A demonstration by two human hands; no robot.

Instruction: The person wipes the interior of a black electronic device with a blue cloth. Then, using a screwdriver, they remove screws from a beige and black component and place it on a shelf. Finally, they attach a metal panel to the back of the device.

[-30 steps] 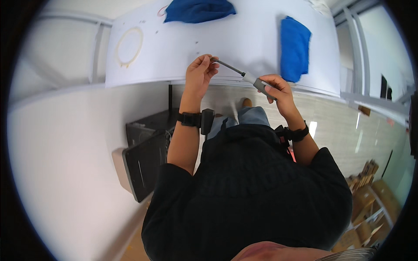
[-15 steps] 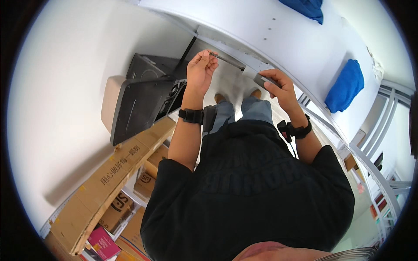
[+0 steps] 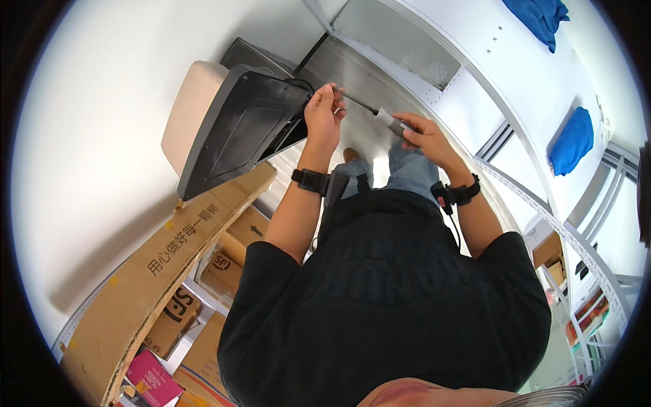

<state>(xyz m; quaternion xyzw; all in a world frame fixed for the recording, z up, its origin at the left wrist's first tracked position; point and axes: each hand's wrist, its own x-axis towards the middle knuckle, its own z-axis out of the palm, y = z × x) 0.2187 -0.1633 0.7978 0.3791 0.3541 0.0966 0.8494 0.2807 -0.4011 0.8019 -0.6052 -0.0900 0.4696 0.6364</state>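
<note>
Head view, looking down the person's black-shirted torso. The left hand (image 3: 324, 114) is raised in front of the chest, fingers pinched around the thin dark shaft end of a screwdriver (image 3: 371, 112); the right hand (image 3: 422, 135) is closed around its pale grey handle, so the tool spans the gap between both hands, tilted slightly down toward the right. Each wrist carries a black wristband (left one (image 3: 310, 181), right one (image 3: 461, 194)). Just left of the left hand stands a dark grey computer case (image 3: 234, 132), leaning beside a beige panel (image 3: 190, 108). Lower left: a long cardboard box (image 3: 156, 271) and smaller cartons. On the white table (image 3: 502, 74) at upper right lie two blue cloths (image 3: 571, 139), well apart from the hands.
</note>
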